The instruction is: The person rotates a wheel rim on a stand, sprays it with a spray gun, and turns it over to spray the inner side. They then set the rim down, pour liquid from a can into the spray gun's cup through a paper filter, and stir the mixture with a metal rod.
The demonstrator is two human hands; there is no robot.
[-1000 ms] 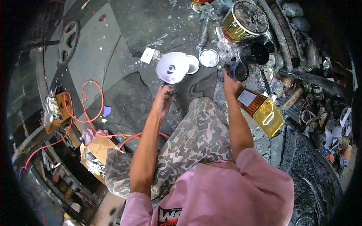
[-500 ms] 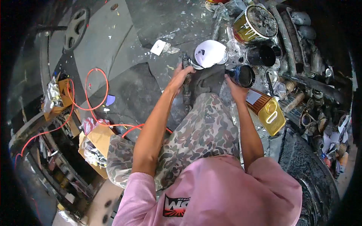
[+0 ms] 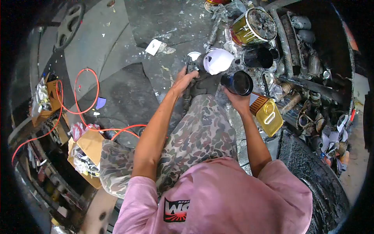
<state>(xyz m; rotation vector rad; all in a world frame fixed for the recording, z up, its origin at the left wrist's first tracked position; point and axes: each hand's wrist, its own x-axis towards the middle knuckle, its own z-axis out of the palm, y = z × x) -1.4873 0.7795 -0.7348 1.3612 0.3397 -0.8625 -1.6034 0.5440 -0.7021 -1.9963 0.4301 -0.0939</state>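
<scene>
My left hand [image 3: 183, 82] is wrapped round a dark, paint-stained spray gun [image 3: 190, 70] between my knees. Just past its fingers, a dark grey round part leads to a white bowl-shaped piece [image 3: 219, 61] with a dark smear on its edge. Behind the hand a white disc [image 3: 193, 55] lies on the floor. A black pot [image 3: 236, 82] sits in my right hand [image 3: 238, 99], its mouth tipped to the right; the fingers under it are partly hidden. Beside that wrist stands a gold rectangular can [image 3: 269, 117].
At the upper right are a paint-streaked bucket [image 3: 259, 26] and a black container [image 3: 258, 57]. Jars and scraps crowd the right side. An orange hose [image 3: 86, 70] loops over the floor at left, near a cardboard box [image 3: 91, 144]. White paper [image 3: 153, 47] lies ahead.
The view has shifted slightly. The white bowl-shaped piece has moved right over the floor, uncovering the white disc and the dark grey part. The black pot shows more of its side.
</scene>
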